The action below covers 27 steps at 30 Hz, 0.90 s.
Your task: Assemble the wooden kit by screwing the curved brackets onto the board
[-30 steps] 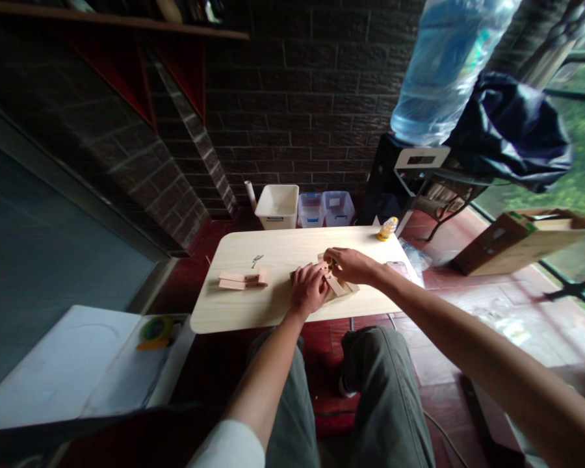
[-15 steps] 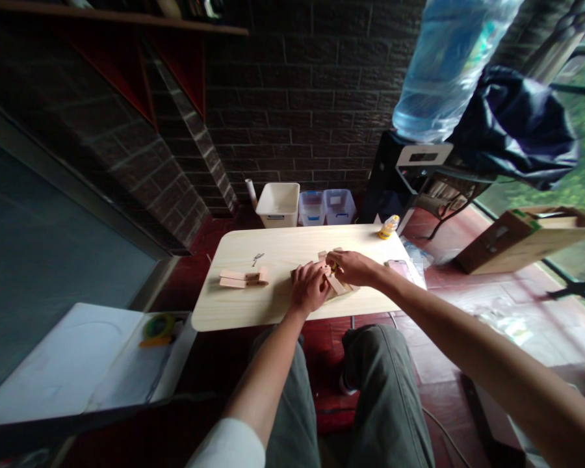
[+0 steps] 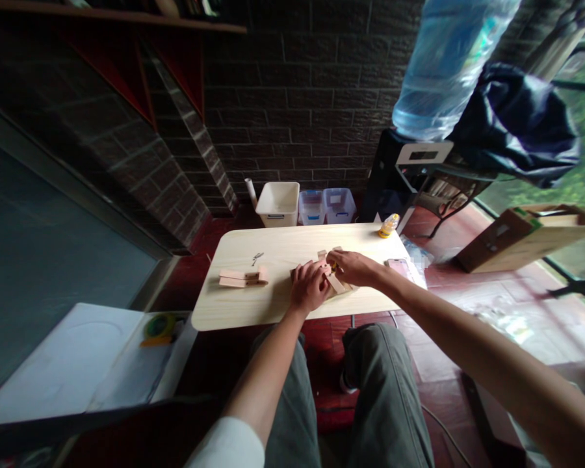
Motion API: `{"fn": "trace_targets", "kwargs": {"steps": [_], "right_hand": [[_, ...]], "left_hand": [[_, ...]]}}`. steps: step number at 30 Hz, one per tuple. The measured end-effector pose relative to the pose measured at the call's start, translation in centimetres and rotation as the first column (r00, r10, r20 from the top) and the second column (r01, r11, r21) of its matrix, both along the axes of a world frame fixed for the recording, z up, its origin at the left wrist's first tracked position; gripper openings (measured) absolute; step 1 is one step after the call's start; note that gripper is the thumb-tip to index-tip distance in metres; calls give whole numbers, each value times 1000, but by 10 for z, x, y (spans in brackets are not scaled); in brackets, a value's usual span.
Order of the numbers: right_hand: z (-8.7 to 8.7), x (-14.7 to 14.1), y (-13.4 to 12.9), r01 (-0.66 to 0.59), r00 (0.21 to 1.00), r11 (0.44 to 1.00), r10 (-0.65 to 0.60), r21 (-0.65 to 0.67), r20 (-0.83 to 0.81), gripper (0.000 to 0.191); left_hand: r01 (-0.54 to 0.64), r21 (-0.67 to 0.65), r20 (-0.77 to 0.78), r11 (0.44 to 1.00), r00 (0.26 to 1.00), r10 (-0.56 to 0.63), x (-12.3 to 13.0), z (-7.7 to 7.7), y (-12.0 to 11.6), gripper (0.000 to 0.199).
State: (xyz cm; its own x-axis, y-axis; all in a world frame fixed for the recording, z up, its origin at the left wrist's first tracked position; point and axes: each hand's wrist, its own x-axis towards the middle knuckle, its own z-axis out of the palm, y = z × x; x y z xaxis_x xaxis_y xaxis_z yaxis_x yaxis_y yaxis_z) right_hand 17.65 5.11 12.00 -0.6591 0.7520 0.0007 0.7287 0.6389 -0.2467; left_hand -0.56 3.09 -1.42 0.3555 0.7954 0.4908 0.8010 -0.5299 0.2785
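Observation:
My left hand rests over a cluster of pale wooden pieces, its fingers curled down onto them. Right beside it, my right hand is closed, with the fingertips pinched round a small yellow-and-dark tool that stands over the wood. Most of this tool is covered by the fingers, so its exact kind does not show. Other wooden pieces with dark holes lie at the left of the table. Behind them are some small dark metal bits, too small to name.
The light wooden table also bears a yellow-capped bottle and a phone at its right end. Several plastic bins stand behind it. A water dispenser is at the back right, a cardboard box on the floor.
Both hands stay in nearly the same place on the wooden pieces. Only a very slight shift of the view shows.

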Motion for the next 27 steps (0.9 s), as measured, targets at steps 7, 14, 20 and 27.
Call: {"fn": "trace_targets", "kwargs": {"steps": [7,14,20,27], "right_hand": [[-7,-1,3,35,999,999,-33,34,-42,37],[-13,7,2,110,984,994,-111,-15,-140,38],[-32,5,4,112,922,992,-124,-55,-366,25],[-59,3,-1,149,770,986,-164,-76,-616,39]], "left_hand": [[8,-9,-9,1000,1000,-8,0,1,1,33],[-4,-20,-12,1000,1000,4,1,0,1,32],[-8,-48,-32,999,999,7,0,-3,2,35],[-15,-57,-27,998,1000,13,2,0,1,42]]}}
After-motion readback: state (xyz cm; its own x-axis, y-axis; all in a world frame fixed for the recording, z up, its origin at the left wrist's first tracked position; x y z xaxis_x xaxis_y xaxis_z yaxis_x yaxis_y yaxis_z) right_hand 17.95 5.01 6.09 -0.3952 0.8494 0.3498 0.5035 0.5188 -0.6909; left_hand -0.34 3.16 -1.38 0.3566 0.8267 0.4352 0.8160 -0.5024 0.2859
